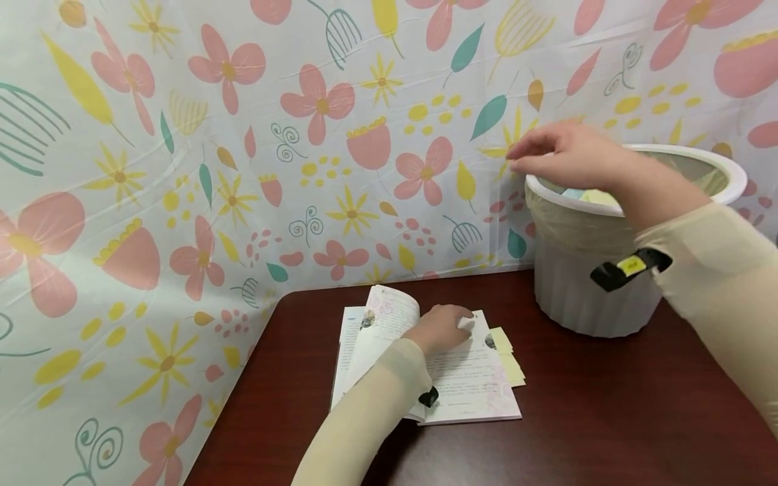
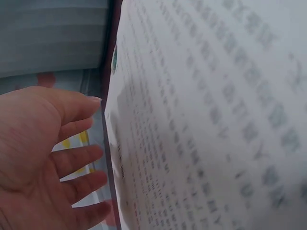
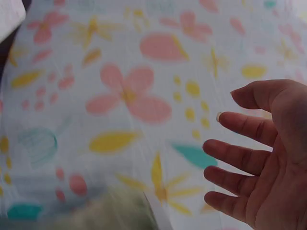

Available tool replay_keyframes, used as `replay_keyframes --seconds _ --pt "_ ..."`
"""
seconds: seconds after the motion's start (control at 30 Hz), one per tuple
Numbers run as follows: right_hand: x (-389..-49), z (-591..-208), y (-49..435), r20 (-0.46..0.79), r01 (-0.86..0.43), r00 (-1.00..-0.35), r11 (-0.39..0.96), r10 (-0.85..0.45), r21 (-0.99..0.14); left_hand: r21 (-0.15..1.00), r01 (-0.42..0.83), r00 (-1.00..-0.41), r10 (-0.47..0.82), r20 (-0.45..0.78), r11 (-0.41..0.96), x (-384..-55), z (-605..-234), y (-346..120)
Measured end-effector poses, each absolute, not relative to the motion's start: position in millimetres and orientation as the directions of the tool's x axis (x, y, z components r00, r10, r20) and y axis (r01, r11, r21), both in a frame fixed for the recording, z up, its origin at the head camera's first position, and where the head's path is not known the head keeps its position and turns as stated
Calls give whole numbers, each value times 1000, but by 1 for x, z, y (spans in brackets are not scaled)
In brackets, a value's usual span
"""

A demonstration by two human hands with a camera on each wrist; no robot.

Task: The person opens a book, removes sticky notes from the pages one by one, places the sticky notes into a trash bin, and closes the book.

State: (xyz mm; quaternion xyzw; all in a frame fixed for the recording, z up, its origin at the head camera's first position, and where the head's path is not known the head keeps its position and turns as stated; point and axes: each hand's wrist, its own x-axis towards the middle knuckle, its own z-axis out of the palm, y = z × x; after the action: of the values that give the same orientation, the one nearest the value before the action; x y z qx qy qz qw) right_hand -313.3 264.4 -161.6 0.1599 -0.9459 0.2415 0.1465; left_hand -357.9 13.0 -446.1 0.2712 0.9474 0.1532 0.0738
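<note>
An open book (image 1: pixel 468 378) with printed pages lies on the table, and one left-side page (image 1: pixel 389 310) curls up from it. My left hand (image 1: pixel 439 329) is over the right-hand page with fingers loosely spread, fingertips near the page's upper edge; in the left wrist view the hand (image 2: pixel 43 158) holds nothing. Yellow sticky notes (image 1: pixel 509 364) stick out past the book's right edge. My right hand (image 1: pixel 574 156), empty with relaxed fingers, hovers at the left rim of the bin (image 1: pixel 598 283); the right wrist view shows its fingers (image 3: pixel 240 155) apart.
The bin is white and ribbed, lined with a translucent bag (image 1: pixel 565 226), with pale yellow and blue paper pieces (image 1: pixel 598 197) inside. The dark reddish table (image 1: pixel 595 418) meets a flower-patterned cloth (image 1: pixel 243 135) at the back and left.
</note>
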Motion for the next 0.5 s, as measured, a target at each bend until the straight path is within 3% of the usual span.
replay_keyframes --seconds 0.2,0.37,0.5 --pt "-284 -200 234 419 -520 -835 762 -358 -385 360 468 -857 514 -38 807 -360 -442 6" --pt "-269 -237 226 387 -562 -815 752 -432 -344 429 454 -859 511 -20 781 -359 -438 -3" --pt "-266 -265 224 331 -555 -830 729 -449 -401 476 444 -859 512 -14 759 -358 -436 -12"
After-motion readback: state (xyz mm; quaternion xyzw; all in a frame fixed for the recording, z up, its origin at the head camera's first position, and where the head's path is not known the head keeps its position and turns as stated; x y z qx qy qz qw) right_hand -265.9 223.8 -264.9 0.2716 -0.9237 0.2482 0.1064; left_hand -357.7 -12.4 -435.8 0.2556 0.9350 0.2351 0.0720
